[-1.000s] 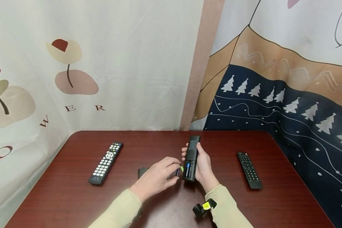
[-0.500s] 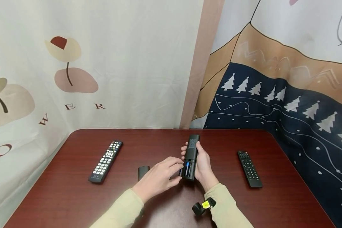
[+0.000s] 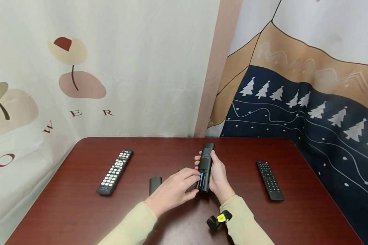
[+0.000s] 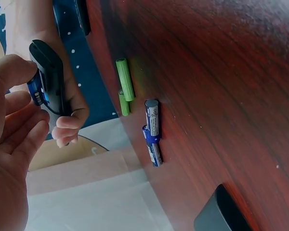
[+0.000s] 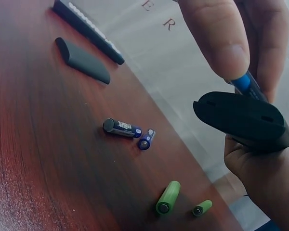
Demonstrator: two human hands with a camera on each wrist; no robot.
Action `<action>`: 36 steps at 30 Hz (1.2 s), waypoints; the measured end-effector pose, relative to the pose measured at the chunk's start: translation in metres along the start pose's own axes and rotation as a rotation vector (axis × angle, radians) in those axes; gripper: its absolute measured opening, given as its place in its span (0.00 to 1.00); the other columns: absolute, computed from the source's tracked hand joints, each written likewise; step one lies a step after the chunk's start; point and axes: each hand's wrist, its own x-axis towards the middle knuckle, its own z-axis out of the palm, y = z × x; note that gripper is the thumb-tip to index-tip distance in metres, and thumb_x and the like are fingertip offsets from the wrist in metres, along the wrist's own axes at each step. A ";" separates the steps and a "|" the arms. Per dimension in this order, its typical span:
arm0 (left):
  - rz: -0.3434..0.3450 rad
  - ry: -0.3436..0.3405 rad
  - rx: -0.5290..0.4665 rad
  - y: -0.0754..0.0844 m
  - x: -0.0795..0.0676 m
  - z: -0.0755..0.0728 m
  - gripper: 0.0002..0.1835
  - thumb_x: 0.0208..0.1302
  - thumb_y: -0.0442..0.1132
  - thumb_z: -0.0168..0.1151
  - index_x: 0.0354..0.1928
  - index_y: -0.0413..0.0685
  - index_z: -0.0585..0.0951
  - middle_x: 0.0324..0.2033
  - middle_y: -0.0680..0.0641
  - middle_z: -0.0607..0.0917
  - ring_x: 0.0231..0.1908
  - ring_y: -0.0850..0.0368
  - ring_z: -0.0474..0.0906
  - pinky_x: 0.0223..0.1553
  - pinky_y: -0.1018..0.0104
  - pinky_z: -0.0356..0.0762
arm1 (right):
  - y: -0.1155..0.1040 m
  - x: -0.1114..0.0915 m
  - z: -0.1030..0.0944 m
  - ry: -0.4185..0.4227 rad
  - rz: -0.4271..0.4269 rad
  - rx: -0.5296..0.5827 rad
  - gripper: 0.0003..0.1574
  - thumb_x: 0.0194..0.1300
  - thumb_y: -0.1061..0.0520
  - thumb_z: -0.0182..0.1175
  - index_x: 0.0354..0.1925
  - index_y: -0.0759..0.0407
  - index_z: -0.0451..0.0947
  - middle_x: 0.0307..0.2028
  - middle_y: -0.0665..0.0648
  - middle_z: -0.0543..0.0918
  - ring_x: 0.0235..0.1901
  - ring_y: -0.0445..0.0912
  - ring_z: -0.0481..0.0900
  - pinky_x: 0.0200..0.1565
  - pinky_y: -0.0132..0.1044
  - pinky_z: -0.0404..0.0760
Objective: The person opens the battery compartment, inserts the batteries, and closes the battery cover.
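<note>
My right hand (image 3: 207, 162) grips a black remote (image 3: 208, 151) back side up, its battery bay open toward me. My left hand (image 3: 194, 182) pinches a blue battery (image 4: 35, 89) and holds it against the open bay; one fingertip (image 5: 216, 38) sits on top of it. Another blue cell shows inside the bay. The remote's dark grey battery cover (image 3: 155, 183) lies on the table left of my hands. Under my hands, a green battery (image 5: 167, 197) and a blue battery (image 5: 120, 127) lie loose on the glossy tabletop, each mirrored in it.
The dark red table (image 3: 79, 211) carries a black remote with white buttons (image 3: 115, 172) at the left and a plain black remote (image 3: 270, 180) at the right. Printed curtains hang close behind the far edge. A small camera (image 3: 216, 220) is strapped to my right wrist.
My left hand has carried the blue battery rightward from beside the remote onto the open bay. The right hand and remote have barely moved.
</note>
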 end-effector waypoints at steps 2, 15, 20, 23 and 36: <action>0.002 -0.002 0.001 0.001 0.001 0.000 0.14 0.56 0.37 0.69 0.45 0.45 0.81 0.48 0.51 0.81 0.51 0.60 0.76 0.51 0.72 0.76 | 0.000 0.001 0.001 0.001 -0.002 0.003 0.32 0.78 0.40 0.31 0.62 0.61 0.63 0.42 0.58 0.78 0.35 0.46 0.76 0.36 0.36 0.77; 0.014 -0.009 0.008 0.004 0.003 0.002 0.14 0.56 0.37 0.69 0.45 0.45 0.81 0.48 0.51 0.81 0.47 0.60 0.76 0.47 0.72 0.77 | 0.001 0.000 0.002 -0.001 -0.010 -0.002 0.31 0.79 0.41 0.30 0.63 0.60 0.62 0.41 0.57 0.79 0.35 0.45 0.76 0.35 0.36 0.78; 0.013 -0.016 0.000 0.005 0.005 0.002 0.14 0.56 0.38 0.69 0.45 0.44 0.82 0.48 0.50 0.81 0.48 0.60 0.76 0.48 0.73 0.77 | 0.002 0.000 0.003 -0.014 0.002 0.012 0.31 0.79 0.41 0.30 0.63 0.60 0.62 0.41 0.57 0.78 0.35 0.45 0.76 0.35 0.36 0.78; 0.008 -0.022 -0.003 0.005 0.004 0.003 0.14 0.57 0.39 0.68 0.45 0.44 0.82 0.48 0.50 0.81 0.48 0.60 0.76 0.49 0.74 0.77 | 0.002 0.000 0.003 -0.019 0.005 0.012 0.31 0.79 0.41 0.30 0.63 0.60 0.62 0.41 0.57 0.78 0.35 0.45 0.76 0.36 0.36 0.78; -0.010 -0.039 0.015 0.006 0.003 0.004 0.13 0.60 0.40 0.67 0.46 0.45 0.83 0.48 0.51 0.81 0.48 0.60 0.77 0.49 0.74 0.77 | 0.003 -0.001 0.003 -0.026 0.004 0.010 0.31 0.79 0.41 0.30 0.62 0.60 0.62 0.42 0.57 0.78 0.37 0.46 0.76 0.42 0.35 0.78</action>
